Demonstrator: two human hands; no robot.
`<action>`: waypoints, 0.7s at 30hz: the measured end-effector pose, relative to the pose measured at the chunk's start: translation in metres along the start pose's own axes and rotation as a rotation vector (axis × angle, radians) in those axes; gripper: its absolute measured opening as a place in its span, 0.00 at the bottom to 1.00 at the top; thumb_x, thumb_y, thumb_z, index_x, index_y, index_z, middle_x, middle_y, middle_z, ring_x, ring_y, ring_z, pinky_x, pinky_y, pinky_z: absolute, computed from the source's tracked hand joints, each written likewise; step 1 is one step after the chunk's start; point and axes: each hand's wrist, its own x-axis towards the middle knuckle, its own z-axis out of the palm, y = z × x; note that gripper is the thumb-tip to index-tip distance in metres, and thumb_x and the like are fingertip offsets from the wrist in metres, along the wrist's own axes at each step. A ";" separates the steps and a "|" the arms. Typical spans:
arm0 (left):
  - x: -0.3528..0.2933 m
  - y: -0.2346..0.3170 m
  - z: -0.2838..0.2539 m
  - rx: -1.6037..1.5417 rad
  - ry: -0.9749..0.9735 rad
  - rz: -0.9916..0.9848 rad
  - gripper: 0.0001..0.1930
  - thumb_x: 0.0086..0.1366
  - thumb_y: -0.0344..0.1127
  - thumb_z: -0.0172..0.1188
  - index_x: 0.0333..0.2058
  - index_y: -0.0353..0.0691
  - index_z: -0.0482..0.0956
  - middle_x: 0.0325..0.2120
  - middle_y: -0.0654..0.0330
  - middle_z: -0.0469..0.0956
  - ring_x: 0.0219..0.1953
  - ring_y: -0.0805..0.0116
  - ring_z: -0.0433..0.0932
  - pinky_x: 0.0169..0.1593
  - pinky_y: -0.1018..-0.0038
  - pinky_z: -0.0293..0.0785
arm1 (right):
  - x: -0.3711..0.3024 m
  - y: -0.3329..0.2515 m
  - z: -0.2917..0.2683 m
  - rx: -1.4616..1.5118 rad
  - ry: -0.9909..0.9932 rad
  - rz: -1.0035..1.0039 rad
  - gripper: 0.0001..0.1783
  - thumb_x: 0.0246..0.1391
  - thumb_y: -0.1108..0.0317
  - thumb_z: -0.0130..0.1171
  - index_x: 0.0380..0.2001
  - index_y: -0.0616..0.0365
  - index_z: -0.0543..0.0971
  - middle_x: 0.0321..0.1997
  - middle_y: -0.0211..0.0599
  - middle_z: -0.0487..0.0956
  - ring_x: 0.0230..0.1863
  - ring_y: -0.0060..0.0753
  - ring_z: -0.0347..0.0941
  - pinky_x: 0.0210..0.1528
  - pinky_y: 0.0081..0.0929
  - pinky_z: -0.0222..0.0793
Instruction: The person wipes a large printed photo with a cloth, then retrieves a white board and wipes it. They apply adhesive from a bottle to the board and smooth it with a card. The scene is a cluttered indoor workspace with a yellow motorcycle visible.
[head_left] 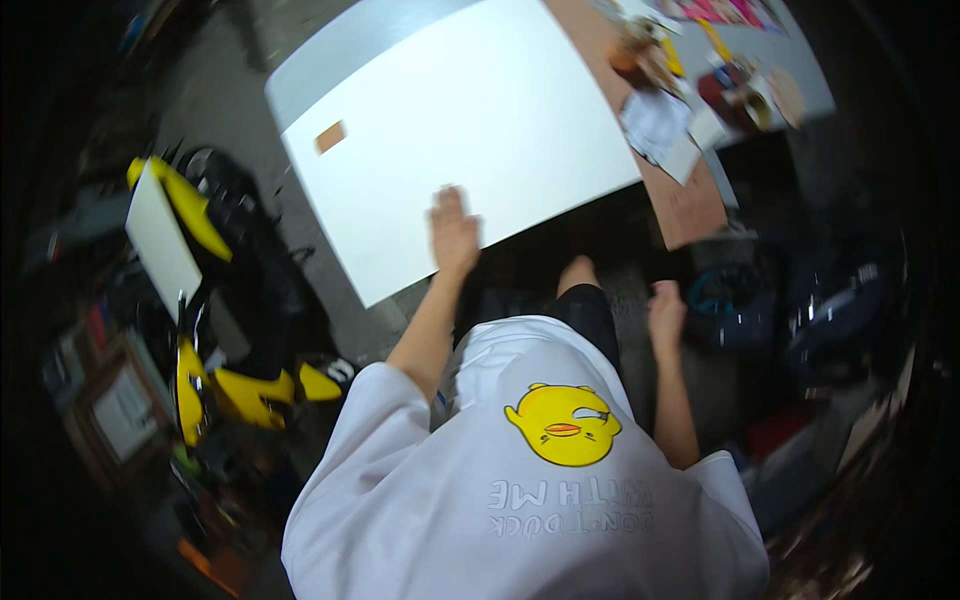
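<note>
A large white board [480,110] lies on the table, with a small brown rectangle [330,137] near its left side. Over the board's near edge is my left hand [456,232], its fingers stretched out flat and slightly blurred; whether it touches the surface I cannot tell. It holds nothing. Away from the table, my right hand [665,312] hangs at my right side. Its fingers look curled and are smeared by motion, so what they hold, if anything, does not show.
Brown sheet material [685,208] edges the board's right side, with papers [657,125] and a tape roll [757,108] on the table's right part. A yellow and black motorbike [235,395] stands at left. Dark blue glossy bodywork [825,310] is at right.
</note>
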 end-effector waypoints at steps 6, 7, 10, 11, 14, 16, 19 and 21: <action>-0.077 -0.175 -0.010 0.267 0.251 -0.119 0.29 0.81 0.42 0.43 0.70 0.26 0.62 0.73 0.37 0.59 0.76 0.43 0.54 0.78 0.51 0.45 | -0.219 0.117 0.139 0.567 -0.037 0.592 0.50 0.66 0.24 0.43 0.64 0.63 0.78 0.64 0.55 0.80 0.71 0.49 0.70 0.70 0.39 0.64; -0.098 -0.212 -0.012 0.179 0.134 -0.155 0.28 0.82 0.45 0.42 0.68 0.29 0.67 0.70 0.36 0.64 0.73 0.43 0.60 0.76 0.51 0.54 | -0.249 0.145 0.142 0.431 -0.292 1.044 0.49 0.66 0.24 0.45 0.61 0.63 0.80 0.59 0.51 0.83 0.64 0.47 0.75 0.64 0.42 0.69; -0.145 -0.278 -0.048 0.260 -0.235 -0.292 0.26 0.81 0.46 0.44 0.64 0.29 0.70 0.64 0.37 0.67 0.68 0.43 0.64 0.71 0.51 0.58 | -0.319 0.118 0.153 0.616 0.047 0.772 0.33 0.68 0.39 0.50 0.48 0.63 0.83 0.48 0.51 0.84 0.51 0.48 0.81 0.52 0.49 0.72; -0.147 -0.279 -0.057 0.273 -0.309 -0.278 0.26 0.80 0.47 0.44 0.62 0.29 0.71 0.62 0.37 0.68 0.66 0.43 0.65 0.69 0.51 0.59 | -0.333 0.089 0.151 0.613 0.168 0.723 0.28 0.70 0.45 0.52 0.43 0.63 0.83 0.44 0.52 0.85 0.47 0.50 0.83 0.47 0.51 0.74; -0.147 -0.244 -0.049 0.263 -0.556 -0.125 0.25 0.79 0.48 0.46 0.57 0.30 0.74 0.56 0.37 0.72 0.61 0.43 0.69 0.64 0.51 0.63 | -0.378 0.065 0.134 0.285 0.238 0.938 0.23 0.71 0.53 0.49 0.45 0.63 0.83 0.43 0.59 0.83 0.49 0.59 0.82 0.49 0.55 0.75; -0.143 -0.211 -0.036 0.226 -0.689 0.002 0.24 0.78 0.49 0.48 0.54 0.30 0.76 0.53 0.38 0.74 0.57 0.43 0.72 0.60 0.51 0.66 | -0.421 0.065 0.150 0.229 0.197 1.040 0.22 0.72 0.55 0.48 0.46 0.62 0.83 0.44 0.61 0.83 0.49 0.62 0.81 0.50 0.56 0.75; -0.136 -0.142 -0.007 0.156 -0.828 0.190 0.25 0.77 0.50 0.49 0.49 0.30 0.79 0.47 0.38 0.77 0.52 0.43 0.76 0.55 0.51 0.69 | -0.474 0.084 0.187 0.244 0.317 1.123 0.20 0.72 0.57 0.48 0.45 0.60 0.83 0.45 0.60 0.83 0.47 0.63 0.82 0.50 0.57 0.75; -0.130 -0.085 0.015 0.116 -0.862 0.316 0.25 0.77 0.51 0.51 0.46 0.30 0.81 0.43 0.39 0.80 0.48 0.43 0.79 0.51 0.51 0.72 | -0.493 0.079 0.166 0.349 0.411 1.321 0.18 0.72 0.59 0.48 0.44 0.59 0.83 0.44 0.59 0.84 0.46 0.64 0.82 0.49 0.57 0.75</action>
